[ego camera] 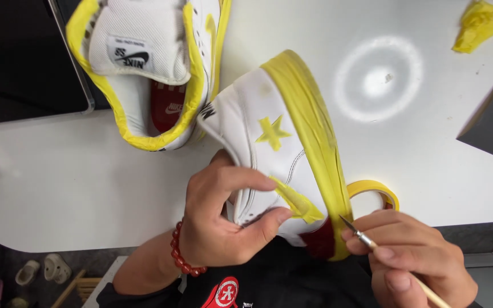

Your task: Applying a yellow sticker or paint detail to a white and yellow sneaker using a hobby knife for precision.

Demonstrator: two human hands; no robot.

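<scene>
1. Your left hand (223, 219) grips a white sneaker (275, 154) at the near middle of the scene, fingers curled over its upper and the thumb pressed against a strip of yellow masking tape on its side.
2. That sneaker is tipped on its side, lifted off the white table (58, 182), with its sole edge wrapped in yellow tape and a yellow star on its side panel.
3. A dark red patch (319, 239) shows at the sneaker's near end, just beside the taped sole.
4. Your right hand (412, 251) sits at the near right, fingers pressed together and pinching a fine paintbrush (366, 239).
5. The brush tip touches, or nearly touches, the taped edge next to the red patch; you cannot tell which.
6. A roll of yellow tape (375, 188) lies on the table just behind your right hand.
7. A second sneaker (149, 63), also masked in yellow, rests at the far left.
8. Crumpled yellow tape (483, 25) lies at the far right corner.
9. A red bead bracelet (181, 251) circles your left wrist.
</scene>
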